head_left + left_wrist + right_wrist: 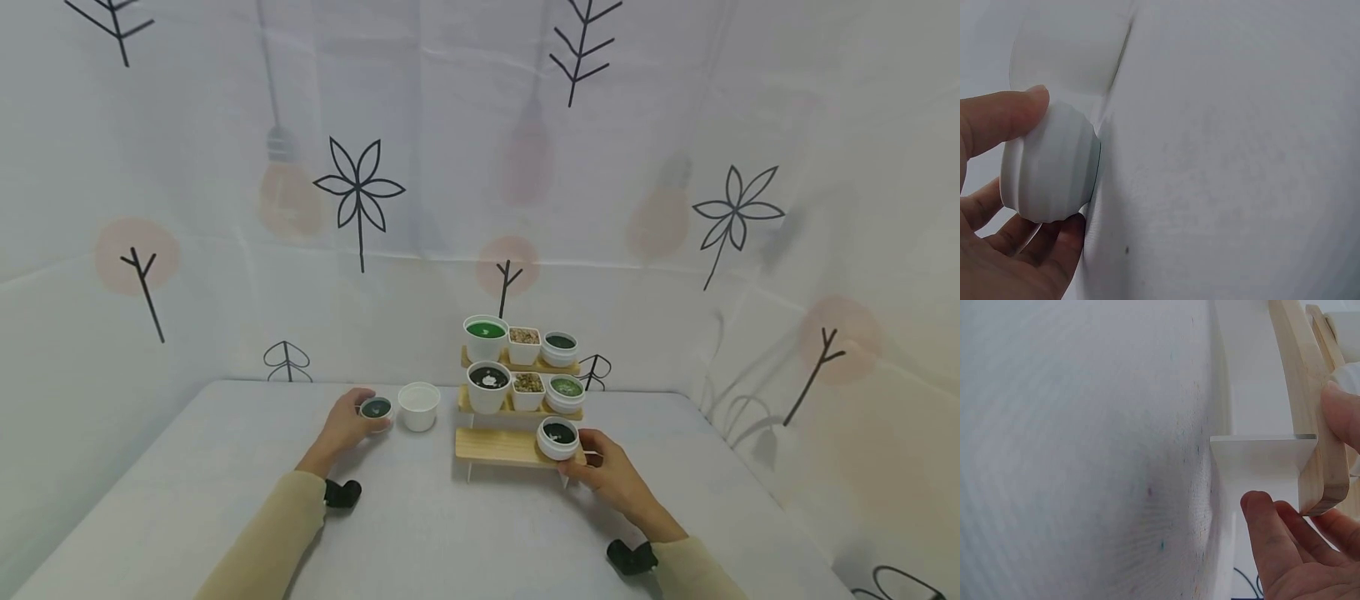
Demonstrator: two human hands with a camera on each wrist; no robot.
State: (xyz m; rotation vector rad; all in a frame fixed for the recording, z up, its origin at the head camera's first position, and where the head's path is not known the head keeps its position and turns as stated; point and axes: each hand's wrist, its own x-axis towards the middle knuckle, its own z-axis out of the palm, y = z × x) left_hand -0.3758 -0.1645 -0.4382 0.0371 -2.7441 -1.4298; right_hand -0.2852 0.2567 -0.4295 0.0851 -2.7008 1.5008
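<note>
My left hand [347, 429] grips a small ribbed white cup [1054, 165] with dark green contents, thumb on one side and fingers round the other. Beside it stands a larger white tub [418, 417]. At the right end of the lowest wooden shelf [491, 446], my right hand [611, 475] holds a small white bowl [551, 450] with dark contents, thumb toward the front and fingers at its right. In the right wrist view the thumb lies by the board's front edge, other fingers extend near the white leg [1263, 447], and the bowl is mostly out of frame.
Two higher shelves behind carry white tubs [486, 398], square cups of grainy food [528, 383] and round bowls with green contents [566, 387]. A white cloth covers the table [420, 533]. A patterned curtain [450, 208] hangs behind.
</note>
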